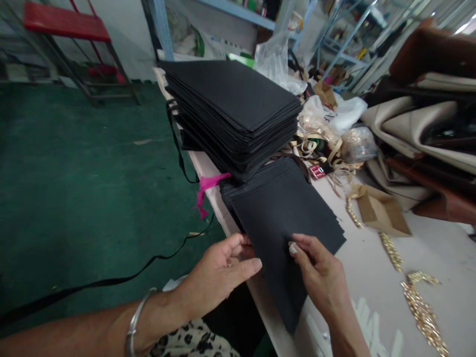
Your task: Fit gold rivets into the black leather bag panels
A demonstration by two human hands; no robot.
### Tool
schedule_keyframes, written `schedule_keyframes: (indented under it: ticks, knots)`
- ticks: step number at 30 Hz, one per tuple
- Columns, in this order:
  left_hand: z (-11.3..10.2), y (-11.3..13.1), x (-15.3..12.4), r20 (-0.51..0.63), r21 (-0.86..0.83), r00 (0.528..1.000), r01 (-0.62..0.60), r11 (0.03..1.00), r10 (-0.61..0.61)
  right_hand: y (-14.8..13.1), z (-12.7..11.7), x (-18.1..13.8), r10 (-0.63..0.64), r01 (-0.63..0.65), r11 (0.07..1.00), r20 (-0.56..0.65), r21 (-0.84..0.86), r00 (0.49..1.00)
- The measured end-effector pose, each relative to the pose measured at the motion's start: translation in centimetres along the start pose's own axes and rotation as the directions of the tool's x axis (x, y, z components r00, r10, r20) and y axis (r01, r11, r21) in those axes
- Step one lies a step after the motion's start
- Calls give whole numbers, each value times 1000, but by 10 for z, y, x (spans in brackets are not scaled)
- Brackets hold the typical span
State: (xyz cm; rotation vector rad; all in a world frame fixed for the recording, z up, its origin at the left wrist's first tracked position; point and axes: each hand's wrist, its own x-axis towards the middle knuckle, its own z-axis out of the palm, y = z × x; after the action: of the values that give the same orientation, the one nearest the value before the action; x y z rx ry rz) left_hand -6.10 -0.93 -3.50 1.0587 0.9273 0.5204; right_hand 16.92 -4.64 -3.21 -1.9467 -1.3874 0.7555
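A black sheet (pixel 267 218), flat and leather-like, lies on top of a lower stack of similar sheets and reaches toward me over the table edge. My left hand (pixel 226 267) is at its left edge, thumb stretched apart from the fingers, whose tips are partly hidden by the edge. Above the sheet's right part is my right hand (pixel 320 272), thumb and forefinger pinched together. Whether anything small is between them I cannot make out. Behind, a taller pile of black sheets (pixel 234 99) overlaps the far end of the lower stack.
Gold chains (pixel 422 307) and an open cardboard box (pixel 383 210) lie on the white table (pixel 360 258) at right. Folded brown and beige material (pixel 427 119) is heaped beyond. White strips (pixel 368 322) sit by my right wrist. A pink ribbon (pixel 208 186) hangs over the left edge.
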Motion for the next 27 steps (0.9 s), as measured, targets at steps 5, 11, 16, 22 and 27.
schedule_keyframes:
  ticks: [5, 11, 16, 22, 27]
  knots:
    - [21, 9, 23, -62, -25, 994, 89, 996, -91, 6, 2, 2, 99, -98, 956, 11, 278, 995]
    - [25, 4, 27, -12, 2, 996, 88, 996, -88, 2, -3, -15, 130, -128, 895, 23, 427, 991]
    - [22, -5, 12, 89, 176, 985, 127, 976, -145, 11, -2, -43, 100, -108, 925, 39, 365, 994]
    - [18, 4, -16, -37, 426, 976, -179, 887, 215, 29, 6, -54, 118, -115, 951, 6, 286, 993]
    - [9, -2, -32, 23, 717, 927, -276, 640, 374, 29, 8, -53, 102, -98, 947, 4, 306, 995]
